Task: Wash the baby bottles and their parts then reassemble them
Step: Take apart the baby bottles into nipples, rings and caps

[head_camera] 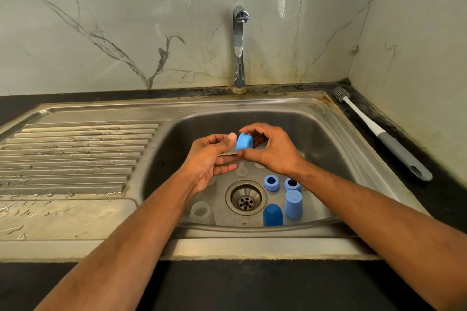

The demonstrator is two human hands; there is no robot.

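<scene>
1. Fingers of my right hand are closed around a blue screw ring, thumb below and the other fingers over the top; I hold it on its edge, above the sink basin.
2. Fingers of my left hand are curled around a clear part, probably a bottle or a nipple, which touches the ring on its left side. It is too transparent and too much hidden for me to tell which one.
3. On the sink floor, right of the drain, two more blue rings stand side by side, and just in front of them a light blue cap and a dark blue cap.
4. Left of the drain stands a clear bottle with the mouth up. A clear nipple stands behind the drain, just under my hands.
5. I see no water coming from the tap. The bottle brush lies on the dark counter, right of the sink, well apart from my hands.
6. I judge I am joining or separating the ring and the clear part.
7. Risks: wet fingers can slip, and the ring would fall on the parts below and knock them over. If the ring goes on crooked, the bottle may leak later. A small clear part is easy to overlook beside the open drain.
</scene>
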